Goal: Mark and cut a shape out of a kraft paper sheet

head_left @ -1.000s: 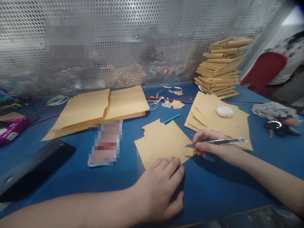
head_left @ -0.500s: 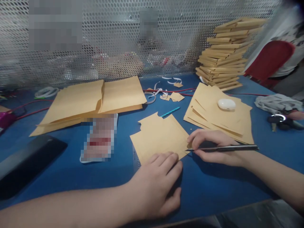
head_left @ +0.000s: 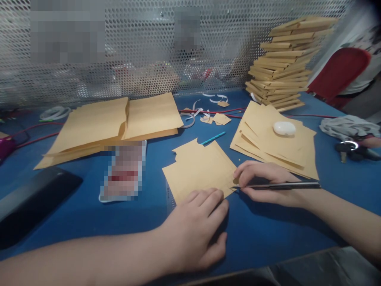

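Observation:
My left hand (head_left: 198,230) lies over the near edge of a brown kraft paper piece (head_left: 199,171), fingers resting on it and thumb apart on the table side. A clear ruler (head_left: 170,198) pokes out from under the paper's left side. In my right hand (head_left: 268,182) is a slim craft knife (head_left: 297,185), pinched between thumb and fingers. Its blade tip meets the paper close to the right corner. The far left side of the paper has a notched, cut outline. Behind it lies a twisted blue stick (head_left: 213,138).
Large brown envelopes (head_left: 98,119) lie back left, above a phone (head_left: 123,171) and a black case (head_left: 38,198). At right, kraft sheets (head_left: 253,135) bear a white earbud case (head_left: 284,128). A tall envelope stack (head_left: 276,75), keys (head_left: 343,147) and paper scraps (head_left: 222,118) stand farther off.
The view has shifted a little right and down. My right hand has rolled the knife and brought its tip to the paper's right corner. My left hand stays on the paper.

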`<act>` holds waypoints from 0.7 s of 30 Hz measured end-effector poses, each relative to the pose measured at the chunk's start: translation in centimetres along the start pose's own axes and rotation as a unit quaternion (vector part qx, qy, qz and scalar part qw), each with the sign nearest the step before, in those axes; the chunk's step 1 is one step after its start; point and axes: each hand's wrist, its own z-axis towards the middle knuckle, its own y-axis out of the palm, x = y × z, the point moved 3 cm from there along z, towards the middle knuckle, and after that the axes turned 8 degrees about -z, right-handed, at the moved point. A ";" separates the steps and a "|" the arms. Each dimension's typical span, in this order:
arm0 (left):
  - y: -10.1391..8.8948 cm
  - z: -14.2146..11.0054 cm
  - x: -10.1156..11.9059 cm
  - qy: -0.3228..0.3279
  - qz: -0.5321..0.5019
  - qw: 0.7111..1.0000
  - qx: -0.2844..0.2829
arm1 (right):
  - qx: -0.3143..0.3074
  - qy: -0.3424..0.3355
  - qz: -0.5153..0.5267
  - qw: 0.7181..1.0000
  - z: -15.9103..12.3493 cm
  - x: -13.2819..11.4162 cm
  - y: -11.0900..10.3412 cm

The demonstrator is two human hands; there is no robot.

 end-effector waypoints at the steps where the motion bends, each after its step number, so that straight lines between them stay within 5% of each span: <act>1: 0.0 0.0 0.0 0.000 -0.001 1.000 0.000 | -0.006 -0.002 -0.001 1.000 0.0 0.0 0.0; 21: -0.1 0.1 -0.1 -0.018 -0.035 0.999 0.003 | -0.043 -0.012 -0.013 0.999 -0.2 0.0 -0.2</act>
